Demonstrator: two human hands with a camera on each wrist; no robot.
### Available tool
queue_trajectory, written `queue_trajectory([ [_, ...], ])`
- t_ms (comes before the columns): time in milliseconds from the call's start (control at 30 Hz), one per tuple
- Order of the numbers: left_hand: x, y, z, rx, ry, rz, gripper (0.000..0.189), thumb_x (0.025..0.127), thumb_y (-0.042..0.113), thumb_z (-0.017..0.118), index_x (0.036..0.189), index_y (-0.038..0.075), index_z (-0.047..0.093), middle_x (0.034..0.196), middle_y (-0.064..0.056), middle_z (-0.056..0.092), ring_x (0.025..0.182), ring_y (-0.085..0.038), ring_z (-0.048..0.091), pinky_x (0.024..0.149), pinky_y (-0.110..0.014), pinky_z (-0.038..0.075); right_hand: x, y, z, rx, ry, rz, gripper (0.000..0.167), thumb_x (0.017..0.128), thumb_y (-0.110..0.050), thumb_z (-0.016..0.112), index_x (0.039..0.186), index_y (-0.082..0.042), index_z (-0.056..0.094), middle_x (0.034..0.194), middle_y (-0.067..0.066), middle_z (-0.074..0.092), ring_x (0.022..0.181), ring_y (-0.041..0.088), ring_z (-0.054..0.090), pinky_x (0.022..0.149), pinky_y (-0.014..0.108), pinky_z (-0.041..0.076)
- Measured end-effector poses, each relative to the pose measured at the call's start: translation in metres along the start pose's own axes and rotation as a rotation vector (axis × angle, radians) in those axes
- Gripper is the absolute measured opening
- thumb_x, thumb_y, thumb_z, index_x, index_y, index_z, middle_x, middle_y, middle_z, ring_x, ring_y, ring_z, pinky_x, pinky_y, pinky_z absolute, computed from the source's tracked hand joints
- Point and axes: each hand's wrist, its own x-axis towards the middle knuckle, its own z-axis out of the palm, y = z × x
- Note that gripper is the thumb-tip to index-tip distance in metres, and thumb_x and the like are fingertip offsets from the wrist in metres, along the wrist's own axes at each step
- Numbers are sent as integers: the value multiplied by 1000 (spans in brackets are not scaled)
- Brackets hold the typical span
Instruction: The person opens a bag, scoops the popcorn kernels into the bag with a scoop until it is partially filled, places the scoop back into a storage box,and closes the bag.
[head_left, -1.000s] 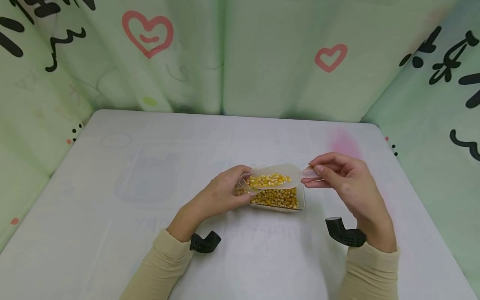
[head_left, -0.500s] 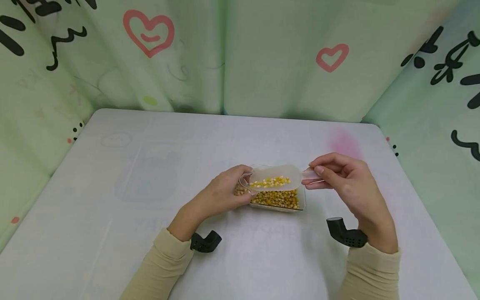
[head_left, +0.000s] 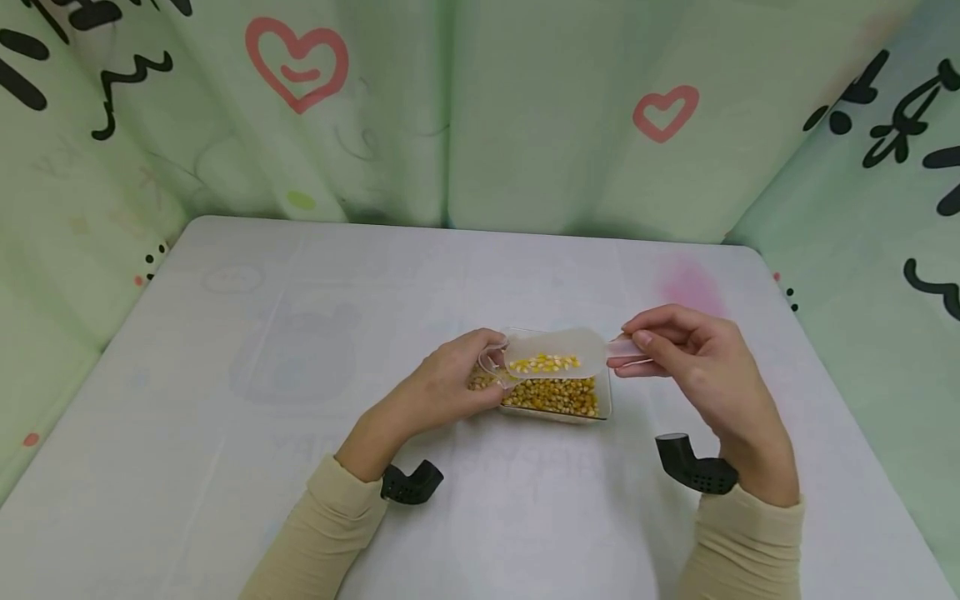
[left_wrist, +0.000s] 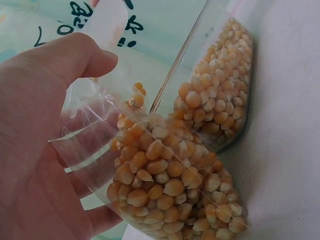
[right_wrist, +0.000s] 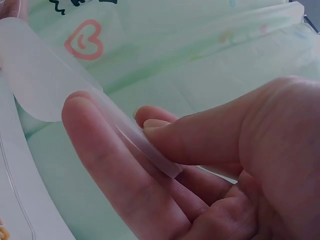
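Observation:
My left hand point(head_left: 442, 383) grips a clear plastic bag point(left_wrist: 90, 110), its mouth spread between thumb and fingers. Corn kernels point(left_wrist: 160, 185) fill the bag's lower part. In my right hand point(head_left: 697, 358), thumb and fingers pinch the handle point(right_wrist: 135, 135) of a translucent white scoop point(head_left: 555, 342). The scoop's front end points left into the bag's mouth, and a thin row of yellow kernels point(head_left: 546, 363) lies in it. Under the scoop stands a clear rectangular container point(head_left: 605, 404), holding many more kernels point(head_left: 558, 398). The scoop hides the container's back part in the head view.
Everything rests on a white-covered table point(head_left: 315, 350) with a pink patch at the back right. Green curtains point(head_left: 510, 125) with hearts and black lettering hang along the back and both sides. A black wrist camera point(head_left: 697, 467) sits on each wrist.
The kernels in the scoop have dwindled to a thinner row. The scoop and my right hand have shifted slightly right. My left hand and the container have stayed nearly still.

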Motion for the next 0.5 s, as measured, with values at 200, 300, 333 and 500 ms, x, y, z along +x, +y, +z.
queue_trajectory([
  [200, 0, 1, -1, -3, -3, -7, 46, 88, 20, 70, 128, 6, 53, 110, -1, 64, 100, -15, 60, 92, -36, 50, -1, -1, 0, -18, 5, 29, 28, 98, -21, 61, 112, 3, 62, 106, 12, 72, 87, 30, 75, 86, 29, 57],
  [300, 0, 1, -1, -2, -6, -10, 46, 88, 21, 70, 128, 5, 53, 110, -2, 64, 101, -16, 61, 93, -36, 50, -1, -1, 0, -12, 4, 22, 27, 98, -20, 61, 112, 4, 62, 105, 13, 72, 86, 30, 75, 85, 30, 57],
  [333, 0, 1, -1, -1, -7, -10, 47, 88, 21, 70, 128, 5, 53, 111, -2, 64, 102, -16, 61, 93, -36, 50, -1, -1, 0, -12, 3, 19, 27, 98, -20, 61, 111, 4, 62, 105, 12, 72, 86, 31, 75, 85, 30, 57],
  [500, 0, 0, 0, -2, -10, -5, 47, 88, 19, 70, 129, 5, 52, 111, -3, 64, 101, -16, 60, 92, -36, 50, -2, -2, 1, -25, 8, 23, 27, 98, -20, 61, 111, 3, 63, 105, 12, 72, 86, 31, 75, 85, 29, 57],
])
